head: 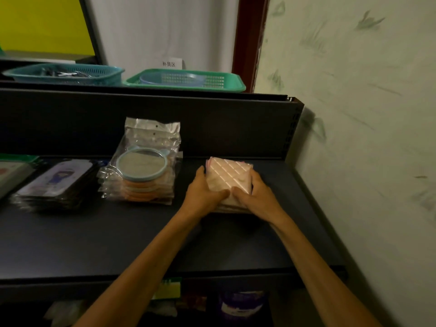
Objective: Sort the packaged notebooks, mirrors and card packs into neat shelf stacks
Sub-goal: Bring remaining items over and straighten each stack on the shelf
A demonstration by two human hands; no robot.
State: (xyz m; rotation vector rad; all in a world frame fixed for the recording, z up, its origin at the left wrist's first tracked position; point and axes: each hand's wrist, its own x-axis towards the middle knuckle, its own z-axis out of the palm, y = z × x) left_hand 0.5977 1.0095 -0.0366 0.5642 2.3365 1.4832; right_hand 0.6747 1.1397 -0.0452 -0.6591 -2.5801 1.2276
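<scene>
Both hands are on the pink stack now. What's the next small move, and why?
Probably square it up: press inward with the left hand and right hand, since the pink stack sits rotated against the shelf edge, unlike the mirror stack beside it, and its layers look uneven.

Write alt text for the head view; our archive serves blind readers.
Both hands, left hand and right hand, grip a pink notebook stack on a dark shelf. Left of it stand bagged round mirrors and dark card packs.
</scene>
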